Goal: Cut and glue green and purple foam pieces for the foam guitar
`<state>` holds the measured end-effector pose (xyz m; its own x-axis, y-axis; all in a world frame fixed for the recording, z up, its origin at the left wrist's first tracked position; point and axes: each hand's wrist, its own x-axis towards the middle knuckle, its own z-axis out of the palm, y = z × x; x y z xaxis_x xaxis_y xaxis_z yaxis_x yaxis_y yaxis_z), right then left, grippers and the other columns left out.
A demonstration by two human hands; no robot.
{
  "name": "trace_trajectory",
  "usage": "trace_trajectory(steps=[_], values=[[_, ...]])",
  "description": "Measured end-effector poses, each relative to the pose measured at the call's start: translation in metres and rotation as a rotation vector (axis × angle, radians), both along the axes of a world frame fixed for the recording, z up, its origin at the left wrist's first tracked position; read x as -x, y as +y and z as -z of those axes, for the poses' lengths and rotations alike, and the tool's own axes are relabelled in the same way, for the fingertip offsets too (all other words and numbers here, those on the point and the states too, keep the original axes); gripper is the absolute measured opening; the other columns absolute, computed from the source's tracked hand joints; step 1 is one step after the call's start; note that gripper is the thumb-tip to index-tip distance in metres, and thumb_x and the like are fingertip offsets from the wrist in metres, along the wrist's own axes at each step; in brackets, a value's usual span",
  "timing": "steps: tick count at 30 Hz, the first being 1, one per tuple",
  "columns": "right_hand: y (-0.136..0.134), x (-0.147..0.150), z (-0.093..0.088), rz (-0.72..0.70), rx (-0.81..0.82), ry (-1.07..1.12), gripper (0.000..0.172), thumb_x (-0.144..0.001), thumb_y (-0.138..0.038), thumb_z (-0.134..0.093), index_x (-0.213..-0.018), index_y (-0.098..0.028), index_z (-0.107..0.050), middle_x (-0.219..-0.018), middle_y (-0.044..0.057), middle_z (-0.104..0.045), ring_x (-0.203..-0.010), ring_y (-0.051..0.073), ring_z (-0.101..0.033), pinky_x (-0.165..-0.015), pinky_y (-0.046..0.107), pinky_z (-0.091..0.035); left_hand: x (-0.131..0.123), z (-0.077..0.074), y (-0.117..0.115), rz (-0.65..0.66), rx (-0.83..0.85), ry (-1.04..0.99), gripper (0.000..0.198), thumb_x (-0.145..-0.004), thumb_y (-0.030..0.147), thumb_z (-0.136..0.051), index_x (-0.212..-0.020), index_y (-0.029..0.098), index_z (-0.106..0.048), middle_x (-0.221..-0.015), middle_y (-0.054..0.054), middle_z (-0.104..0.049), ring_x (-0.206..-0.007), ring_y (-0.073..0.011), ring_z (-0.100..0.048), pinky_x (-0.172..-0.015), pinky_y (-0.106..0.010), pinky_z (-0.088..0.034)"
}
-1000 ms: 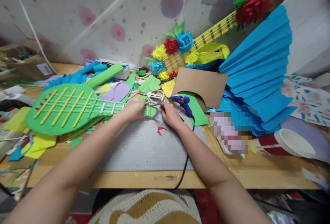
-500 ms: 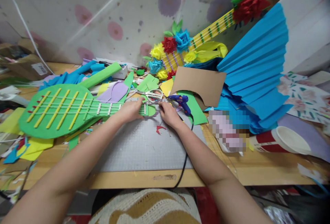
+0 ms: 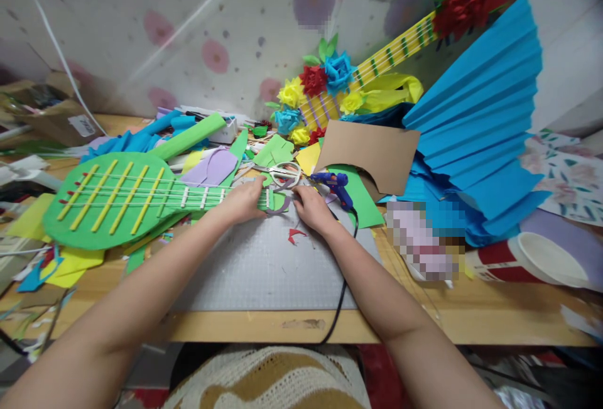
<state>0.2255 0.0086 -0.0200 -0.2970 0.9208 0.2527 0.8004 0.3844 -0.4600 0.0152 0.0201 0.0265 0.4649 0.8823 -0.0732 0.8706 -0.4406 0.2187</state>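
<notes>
A green foam guitar (image 3: 108, 198) with yellow strips and white strings lies across the left of the table. My left hand (image 3: 242, 200) presses down on its neck near the head end, fingers curled over it. My right hand (image 3: 311, 208) rests just right of the neck's tip, fingers bent and pinching at the green and purple end piece (image 3: 277, 203). Silver scissors (image 3: 281, 173) lie just beyond my hands. A blue glue gun (image 3: 334, 184) sits right of my right hand, its black cord running off the table's front edge.
A grey cutting mat (image 3: 268, 264) lies under my forearms. Brown cardboard (image 3: 372, 151), a blue pleated paper fan (image 3: 475, 126) and a flower-covered yellow guitar (image 3: 358, 76) crowd the back right. A red and white cup (image 3: 518, 258) lies at the right. Paper scraps litter the left.
Both hands stay at the guitar's neck end with only slight finger shifts. The view has wobbled a little.
</notes>
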Motion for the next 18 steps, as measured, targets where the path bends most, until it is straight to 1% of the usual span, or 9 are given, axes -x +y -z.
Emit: trace_trajectory(steps=[3,6,10,14,18], values=[[0.000,0.000,0.000,-0.001,-0.008,0.006,0.030,-0.078,-0.009,-0.047,-0.107,-0.012,-0.055,-0.107,0.014,-0.061,-0.102,0.023,-0.054,-0.092,0.037,-0.042,0.000,0.002,0.001,-0.008,0.016,-0.030,0.087,-0.061,0.035,-0.072,-0.131,0.011,-0.026,-0.123,-0.019,-0.055,-0.115,-0.0305,-0.053,-0.090,-0.036,-0.043],[0.000,0.000,0.000,-0.006,-0.010,0.015,0.030,-0.078,-0.009,-0.047,-0.106,-0.013,-0.055,-0.107,0.013,-0.061,-0.102,0.022,-0.054,-0.093,0.038,-0.041,-0.001,0.001,0.002,-0.018,0.048,-0.045,0.086,-0.061,0.035,-0.072,-0.130,0.013,-0.027,-0.122,-0.018,-0.056,-0.114,-0.0302,-0.054,-0.089,-0.036,-0.043],[-0.001,0.000,-0.002,-0.010,-0.003,0.001,0.029,-0.079,-0.010,-0.047,-0.107,-0.012,-0.056,-0.108,0.014,-0.061,-0.102,0.023,-0.054,-0.093,0.038,-0.041,-0.002,-0.004,0.001,-0.026,0.078,-0.007,0.084,-0.061,0.035,-0.072,-0.128,0.013,-0.027,-0.118,-0.019,-0.058,-0.110,-0.0308,-0.056,-0.085,-0.036,-0.044],[-0.002,-0.001,-0.001,-0.017,-0.011,0.011,0.029,-0.080,-0.011,-0.046,-0.108,-0.012,-0.055,-0.109,0.014,-0.060,-0.103,0.023,-0.053,-0.093,0.039,-0.041,-0.004,-0.009,-0.001,-0.026,0.068,0.034,0.082,-0.062,0.035,-0.072,-0.127,0.014,-0.027,-0.116,-0.017,-0.059,-0.107,-0.0296,-0.058,-0.083,-0.034,-0.045],[-0.001,0.000,0.000,-0.020,-0.005,0.027,0.030,-0.080,-0.010,-0.044,-0.107,-0.014,-0.055,-0.110,0.014,-0.060,-0.104,0.023,-0.052,-0.094,0.040,-0.040,-0.005,-0.009,-0.002,-0.022,0.052,0.055,0.078,-0.062,0.034,-0.071,-0.125,0.014,-0.029,-0.113,-0.017,-0.060,-0.104,-0.0302,-0.059,-0.081,-0.035,-0.045]])
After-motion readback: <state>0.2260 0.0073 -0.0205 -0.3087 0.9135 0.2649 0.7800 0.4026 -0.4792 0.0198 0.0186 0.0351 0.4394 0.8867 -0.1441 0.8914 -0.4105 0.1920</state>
